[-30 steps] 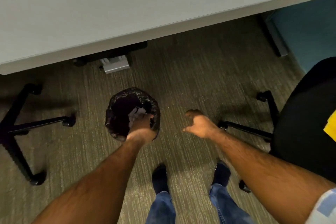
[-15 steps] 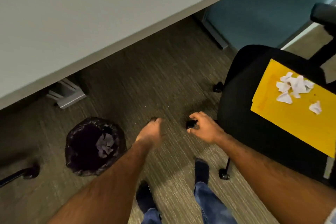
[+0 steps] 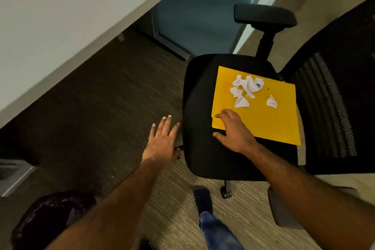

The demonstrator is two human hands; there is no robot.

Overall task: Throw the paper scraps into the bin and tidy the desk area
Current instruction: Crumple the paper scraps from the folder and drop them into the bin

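Paper scraps [image 3: 246, 89] on yellow folder [image 3: 269, 119], long axis running lower-right across chair seat [image 3: 199, 107]; right hand [image 3: 233, 132] grip spread empty on folder corner, left hand [image 3: 162, 142] open, empty.

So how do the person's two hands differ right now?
The left hand hangs flat over the carpet, fingers stretched out and touching nothing; the right hand reaches over the chair seat, fingers curled at the near corner of the yellow folder. The right is nearer the paper scraps. Both are open and hold nothing.
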